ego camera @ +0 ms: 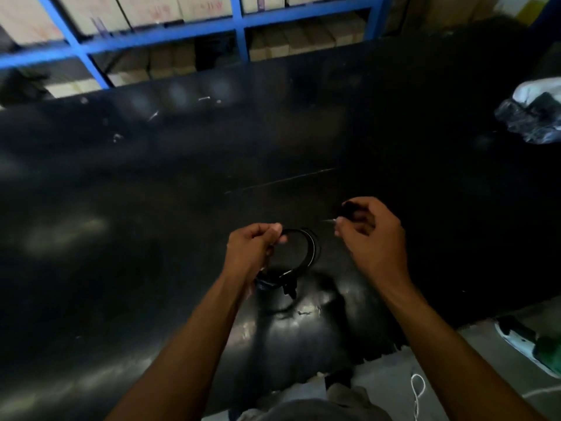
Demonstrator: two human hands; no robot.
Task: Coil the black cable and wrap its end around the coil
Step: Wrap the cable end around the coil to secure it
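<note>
Over the table, left hand fingers pinch the black cable coil; right hand fingers pinch its end nearby.

Glossy black table; smooth, shiny black cable

The black cable forms a small coil of several round loops, pinched by the left hand above the worktop. A plug hangs from its lower edge.
</note>
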